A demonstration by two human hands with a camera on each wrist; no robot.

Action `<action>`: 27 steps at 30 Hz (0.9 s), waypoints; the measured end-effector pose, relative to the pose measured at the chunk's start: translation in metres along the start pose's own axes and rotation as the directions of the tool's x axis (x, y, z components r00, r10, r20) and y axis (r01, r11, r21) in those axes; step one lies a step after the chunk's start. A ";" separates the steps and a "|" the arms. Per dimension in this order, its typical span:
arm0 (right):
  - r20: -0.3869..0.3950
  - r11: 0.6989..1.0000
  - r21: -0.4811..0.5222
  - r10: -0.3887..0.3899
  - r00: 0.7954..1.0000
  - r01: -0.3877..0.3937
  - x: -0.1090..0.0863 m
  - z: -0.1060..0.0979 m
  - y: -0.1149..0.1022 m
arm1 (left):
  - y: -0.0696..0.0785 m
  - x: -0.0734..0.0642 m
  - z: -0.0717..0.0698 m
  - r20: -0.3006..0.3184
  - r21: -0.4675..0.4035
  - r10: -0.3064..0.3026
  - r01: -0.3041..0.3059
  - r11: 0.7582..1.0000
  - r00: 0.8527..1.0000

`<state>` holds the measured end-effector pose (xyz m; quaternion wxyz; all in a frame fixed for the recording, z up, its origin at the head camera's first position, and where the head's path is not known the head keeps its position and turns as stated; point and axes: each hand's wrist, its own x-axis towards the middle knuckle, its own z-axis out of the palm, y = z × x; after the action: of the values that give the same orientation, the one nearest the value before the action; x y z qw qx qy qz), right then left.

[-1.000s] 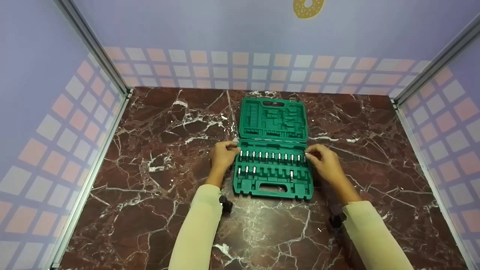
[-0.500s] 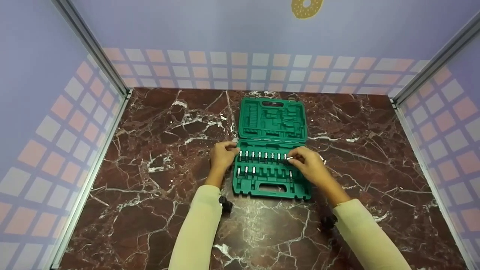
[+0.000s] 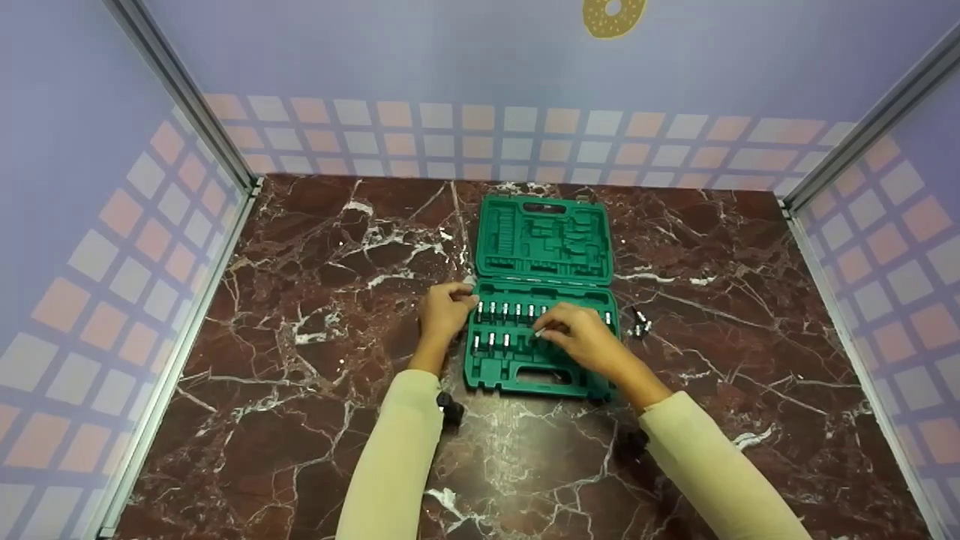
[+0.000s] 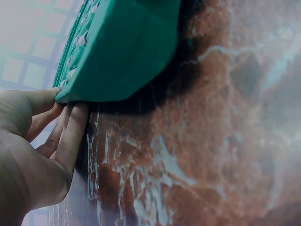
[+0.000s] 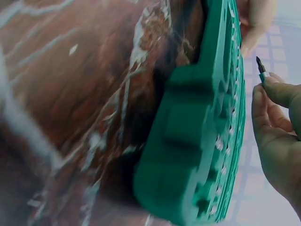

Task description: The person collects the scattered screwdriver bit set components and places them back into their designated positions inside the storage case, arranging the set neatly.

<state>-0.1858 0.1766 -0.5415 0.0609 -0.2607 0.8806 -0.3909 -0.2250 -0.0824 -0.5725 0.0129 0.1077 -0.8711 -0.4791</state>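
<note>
A green plastic socket case lies opened flat, its moulded lid leaning away at the back. My left hand grips the left edge of the case, thumb at the rim and fingers against the side wall. Over the lower row of slots, my right hand pinches a bit socket between thumb and fingertips; its dark tip points out and its base is silver. Several bit sockets stand in the upper row, partly covered by the right hand. Three more fill the left of the lower row.
A few loose bit sockets lie on the marbled tabletop just right of the case. Tiled panels wall in the back and both sides. A black wrist camera sits below the left hand.
My right hand has moved left from the case's right edge to the lower row's middle, carrying the bit socket. The loose bit sockets it hid now show. My left hand stays put.
</note>
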 end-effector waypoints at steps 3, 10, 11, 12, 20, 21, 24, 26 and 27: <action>0.042 1.000 -0.020 -0.011 0.999 0.011 0.005 0.005 -0.005 | 0.000 -0.001 0.000 0.006 0.002 -0.006 0.006 1.000 1.000; 0.100 0.998 -0.054 -0.002 0.995 0.007 0.014 0.014 -0.009 | 0.001 -0.002 -0.001 0.004 0.012 -0.013 0.013 1.000 1.000; 0.103 0.998 -0.063 -0.002 0.995 0.009 0.015 0.015 -0.009 | 0.001 -0.002 -0.001 0.006 0.011 -0.015 0.015 1.000 1.000; 0.105 0.997 -0.073 -0.003 0.994 0.011 0.015 0.016 -0.009 | 0.001 -0.002 -0.001 0.007 0.010 -0.020 0.020 1.000 1.000; 0.128 0.992 -0.129 0.011 0.992 0.006 0.023 0.022 -0.013 | 0.002 -0.001 -0.001 0.006 0.001 -0.038 0.038 0.999 0.999; 0.130 0.990 -0.138 0.015 0.991 0.003 0.024 0.023 -0.014 | 0.002 -0.001 -0.001 0.005 0.000 -0.038 0.038 0.999 0.999; 0.126 0.986 -0.167 0.022 0.992 -0.001 0.026 0.025 -0.015 | 0.001 0.000 -0.001 0.003 0.003 -0.033 0.033 0.999 0.999; 0.118 0.984 -0.179 0.029 0.993 -0.008 0.027 0.027 -0.016 | 0.000 0.000 0.000 0.001 0.001 -0.025 0.025 1.000 1.000; 0.113 0.983 -0.182 0.034 0.993 -0.013 0.027 0.027 -0.016 | 0.000 0.000 0.000 -0.001 0.000 -0.021 0.021 1.000 1.000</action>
<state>-0.1940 0.1357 -0.5458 0.0926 -0.2769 0.9105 -0.2928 -0.2247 -0.0823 -0.5721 0.0083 0.1168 -0.8700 -0.4790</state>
